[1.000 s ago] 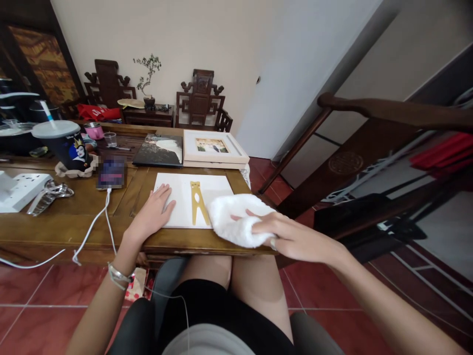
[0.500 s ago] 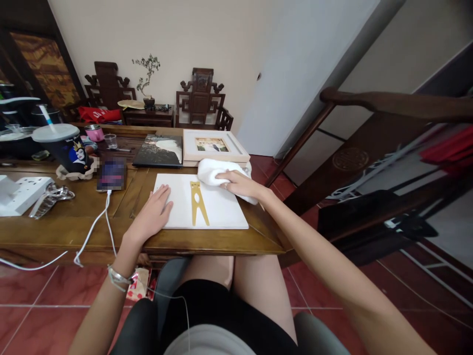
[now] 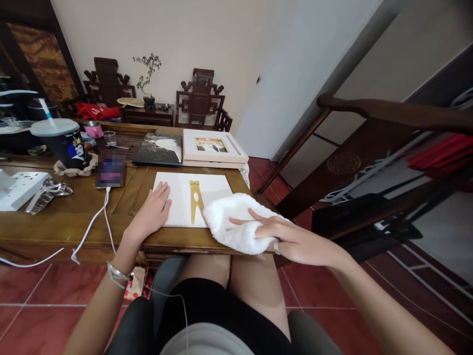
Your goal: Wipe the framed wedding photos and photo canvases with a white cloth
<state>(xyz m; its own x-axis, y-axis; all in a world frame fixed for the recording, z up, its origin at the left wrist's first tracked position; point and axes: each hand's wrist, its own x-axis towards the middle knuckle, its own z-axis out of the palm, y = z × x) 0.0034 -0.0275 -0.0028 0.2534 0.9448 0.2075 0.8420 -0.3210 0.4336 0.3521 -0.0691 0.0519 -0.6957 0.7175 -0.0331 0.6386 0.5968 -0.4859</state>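
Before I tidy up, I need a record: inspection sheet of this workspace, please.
Surface: glossy brown wooden table.
Things in use: fluffy white cloth, partly covering a flat white rectangular board bearing a gold animal shape.
Clutter: dark cup with grey lid, white power strip, white-framed photo.
Hands: left hand flat on the board's left side; right hand holding the cloth.
Cables: white cable from a blurred dark device, hanging past the front edge.
Surroundings: dark carved wooden chairs, red tiled floor.

Soft, even indoor light reaches the pale wall [image 3: 221, 44] from a source outside the view. The white cloth [image 3: 229, 217] is brightest, its detail partly washed out. The table [image 3: 177, 239] has a faint sheen. Wide-angle distortion stretches the dim right side; coarse squares obscure the phone [image 3: 110, 172].
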